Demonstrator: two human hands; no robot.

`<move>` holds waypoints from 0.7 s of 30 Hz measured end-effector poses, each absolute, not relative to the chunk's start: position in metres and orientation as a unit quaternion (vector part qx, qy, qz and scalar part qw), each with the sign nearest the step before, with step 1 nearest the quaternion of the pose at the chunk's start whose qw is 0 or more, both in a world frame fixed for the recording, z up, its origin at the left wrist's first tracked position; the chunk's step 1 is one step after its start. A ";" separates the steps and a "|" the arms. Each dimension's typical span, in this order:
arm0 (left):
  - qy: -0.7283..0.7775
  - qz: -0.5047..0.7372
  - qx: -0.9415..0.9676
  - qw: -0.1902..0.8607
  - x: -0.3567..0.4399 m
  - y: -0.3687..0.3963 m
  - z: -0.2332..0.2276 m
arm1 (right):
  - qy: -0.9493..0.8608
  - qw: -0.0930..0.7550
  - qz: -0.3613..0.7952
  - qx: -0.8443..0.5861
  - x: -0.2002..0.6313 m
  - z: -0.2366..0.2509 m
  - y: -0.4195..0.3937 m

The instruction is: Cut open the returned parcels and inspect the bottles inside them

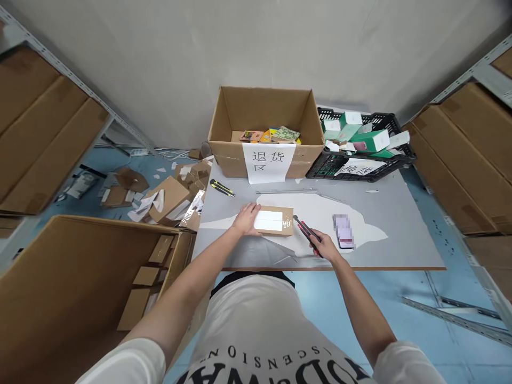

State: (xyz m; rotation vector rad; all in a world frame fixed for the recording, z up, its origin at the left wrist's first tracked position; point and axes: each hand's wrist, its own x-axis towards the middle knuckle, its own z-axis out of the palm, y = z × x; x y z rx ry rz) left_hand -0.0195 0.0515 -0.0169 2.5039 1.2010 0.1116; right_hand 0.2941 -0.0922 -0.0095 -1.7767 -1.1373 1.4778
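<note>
— Where's that small flat brown cardboard parcel [274, 221] with the white label strip lying?

— On the grey tabletop [400, 234], straight in front of the big open cardboard carton [265, 132] and nearer the person than it. Its long side runs left to right, parallel to the carton's front wall, and the white strip follows the same line.

— And the knife?

— The red and black utility knife [307, 232] sits just right of the parcel. Its tip points up and left at the parcel's right edge, and its body slants back down toward the person's right hand [326, 246], which is closed round the handle. Whether the tip touches the cardboard, I can't tell.

— The other hand?

— The left hand [247, 218] lies flat on the parcel's left end, fingers spread and pressing down, not wrapped round anything. Both forearms reach out from the body, the left one stretched nearly straight.

— Anything readable?

— The white paper sheet [268, 162] taped on the carton's front says 退货区. Right of the carton, a black plastic crate [352, 160] of green and white boxes carries another sheet; I can't make that one out. Left of the carton's front lies a yellow and black cutter [222, 188].
</note>
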 end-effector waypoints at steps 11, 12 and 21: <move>0.438 0.021 0.880 0.182 -0.017 0.050 -0.007 | -0.420 0.250 0.600 -0.633 0.292 -0.013 -0.116; 0.440 0.022 0.879 0.183 -0.017 0.050 -0.008 | -0.418 0.248 0.603 -0.632 0.289 -0.013 -0.120; 0.427 0.031 0.882 0.198 -0.022 0.052 -0.013 | -0.387 0.268 0.597 -0.650 0.305 -0.012 -0.142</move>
